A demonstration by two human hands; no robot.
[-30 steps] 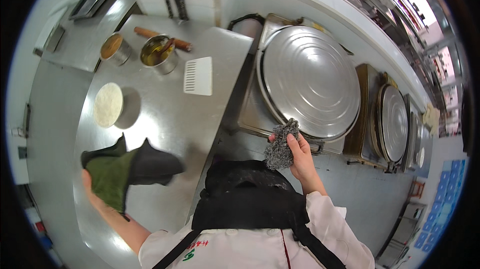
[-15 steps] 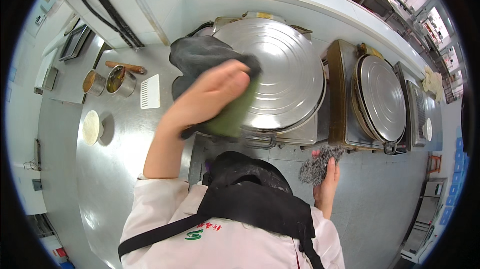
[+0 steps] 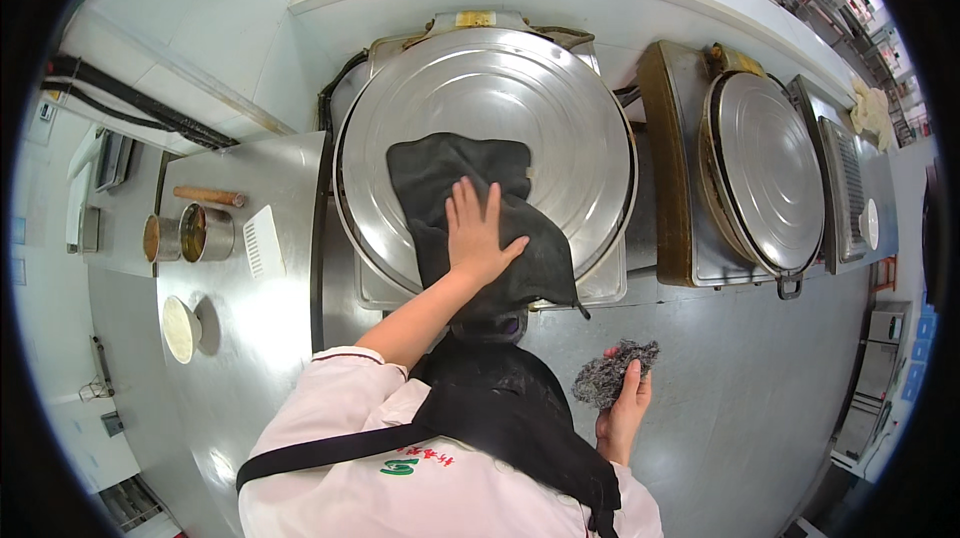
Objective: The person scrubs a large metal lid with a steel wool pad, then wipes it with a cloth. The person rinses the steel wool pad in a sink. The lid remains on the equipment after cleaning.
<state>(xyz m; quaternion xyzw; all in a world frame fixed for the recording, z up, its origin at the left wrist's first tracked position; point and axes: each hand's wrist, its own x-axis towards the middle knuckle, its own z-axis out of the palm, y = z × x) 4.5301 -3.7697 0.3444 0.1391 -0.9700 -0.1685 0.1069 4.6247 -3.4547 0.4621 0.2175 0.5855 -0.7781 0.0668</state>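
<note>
My left hand lies flat with fingers spread on a dark cloth. That cloth is laid out over the near part of a large round metal lid, and one corner hangs past its front edge. Down at the right, clear of the griddles, my right hand holds a grey steel wool scourer between thumb and fingers. The lid covers a round griddle whose rim shows beneath it.
To the right stands a second griddle with a round lid. On the left steel counter are two metal pots, a rolling pin, a white slotted scraper and a white bowl. A pale cloth lies far right.
The dark cloth was bunched in my lifted left hand; now it is spread on the lid under my open palm. My right hand, still with the scourer, has shifted slightly left and lower.
</note>
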